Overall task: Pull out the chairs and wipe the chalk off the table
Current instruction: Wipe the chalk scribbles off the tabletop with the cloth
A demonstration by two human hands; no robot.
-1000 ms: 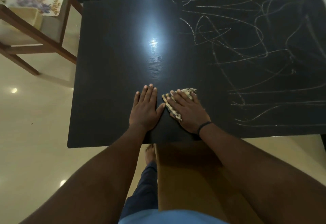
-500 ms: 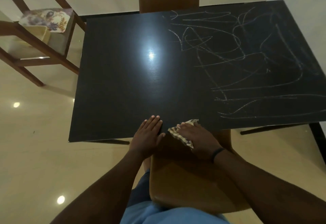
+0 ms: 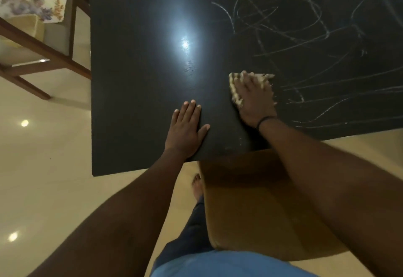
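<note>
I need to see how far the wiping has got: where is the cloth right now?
In the head view, the cloth lies on the black table under the right hand, at the chalk scribbles' left edge.

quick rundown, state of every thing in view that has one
table: left part bare, right part marked
chalk scribbles: not yet wiped
cloth: pressed flat under right hand
right hand: fingers spread on cloth
left hand: flat on table
near chair: pulled out
far-left chair: away from table

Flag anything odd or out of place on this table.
Chalk scribbles cover the table's right half; the left half is bare. Pale specks lie near the front edge by the right hand, which presses a cloth.
</note>
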